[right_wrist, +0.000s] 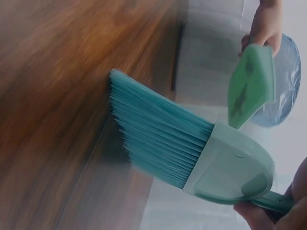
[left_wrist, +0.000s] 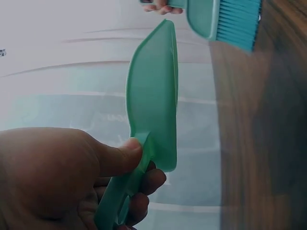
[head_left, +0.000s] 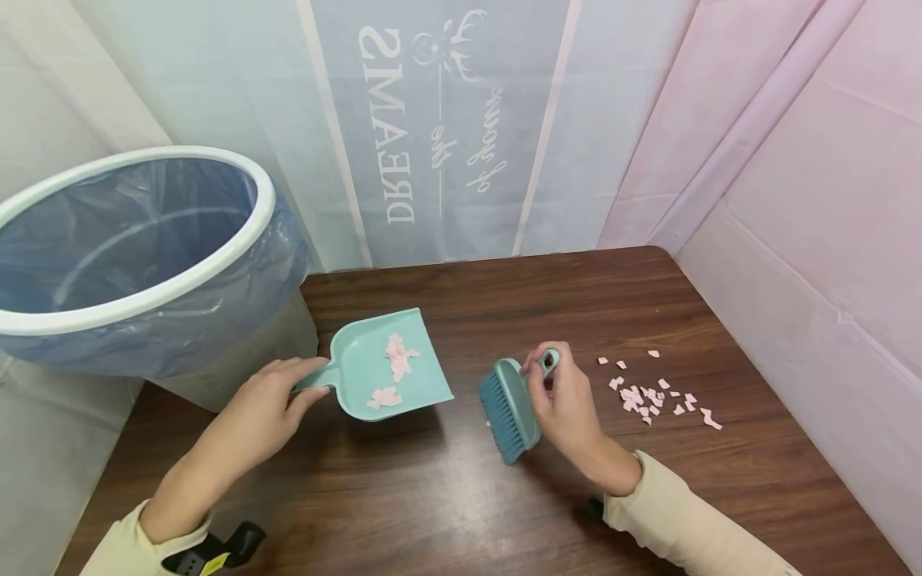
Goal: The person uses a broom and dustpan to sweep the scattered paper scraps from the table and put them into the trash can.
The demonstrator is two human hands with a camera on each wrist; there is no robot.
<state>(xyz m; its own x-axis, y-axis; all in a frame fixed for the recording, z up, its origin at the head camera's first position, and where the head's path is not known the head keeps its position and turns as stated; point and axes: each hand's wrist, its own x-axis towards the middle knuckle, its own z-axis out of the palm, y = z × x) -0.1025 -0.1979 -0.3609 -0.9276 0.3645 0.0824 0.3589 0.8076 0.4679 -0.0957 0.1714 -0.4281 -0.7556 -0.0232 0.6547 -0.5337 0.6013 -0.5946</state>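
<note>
My left hand [head_left: 262, 412] grips the handle of a mint-green dustpan [head_left: 428, 372], which it holds a little above the table. Torn pale pink paper scraps [head_left: 398, 364] lie in the pan in two clumps. In the left wrist view, the dustpan [left_wrist: 153, 91] is seen from the side, the thumb on its handle. Right of the pan, my right hand [head_left: 569, 404] holds a teal hand brush [head_left: 520, 396] by its handle, bristles facing left. The bristle tips of the brush [right_wrist: 158, 129] are close to the wood; contact is unclear. A scrap peeks out beside the bristles.
More small paper scraps [head_left: 632, 398] are scattered on the brown wooden table [head_left: 461, 512], right of the brush. A bin [head_left: 262, 192] with a white rim and blue plastic liner stands at the left. Printed cloth [head_left: 461, 232] hangs behind the table's back edge.
</note>
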